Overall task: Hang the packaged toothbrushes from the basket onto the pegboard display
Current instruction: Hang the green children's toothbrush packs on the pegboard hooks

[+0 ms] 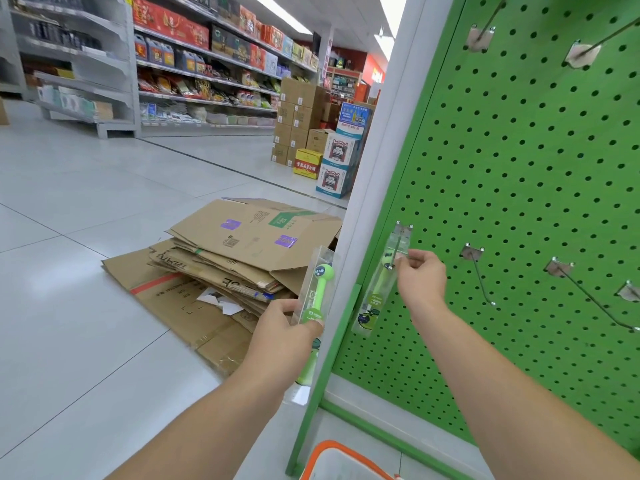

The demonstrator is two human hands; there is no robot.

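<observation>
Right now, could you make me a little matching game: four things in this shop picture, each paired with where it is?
Things:
1. toothbrush pack with the frog-like head
2. second toothbrush pack
3. flattened cardboard boxes
4. orange-rimmed basket

Places:
A. on the floor tiles, left of the display
B. at the bottom edge of view
C. on a pegboard hook, right hand at its top
D. gripped in the left hand

Pairs: 1-D, 2-C, 3-A, 4-B

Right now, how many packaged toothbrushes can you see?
2. One toothbrush is on a pegboard hook, pinched by the right hand; another is in the left hand. The basket may hide more.
</observation>
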